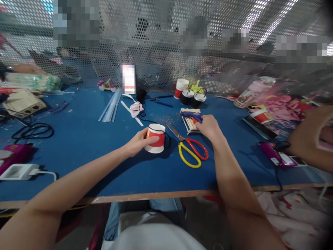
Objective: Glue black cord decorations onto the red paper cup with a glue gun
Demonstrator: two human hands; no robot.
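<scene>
My left hand (pixel 139 141) is wrapped round a red and white paper cup (pixel 156 138) that stands upside down on the blue table (pixel 85 139). My right hand (pixel 210 127) is closed on the handle of a blue glue gun (pixel 191 116), which lies over a bundle of wooden sticks (pixel 190 124). Scissors with one red and one yellow handle (pixel 191 148) lie between my two hands, blades pointing to the far left.
Far centre stand a red and white cup (pixel 180 88) and two black-and-white cups (pixel 192 98). Clear glue sticks (pixel 111 106) and a ribbon (pixel 135 108) lie far left. A black cable (pixel 32 131) and purple devices (pixel 277 157) sit at the sides. A perforated metal screen (pixel 161 41) backs the table.
</scene>
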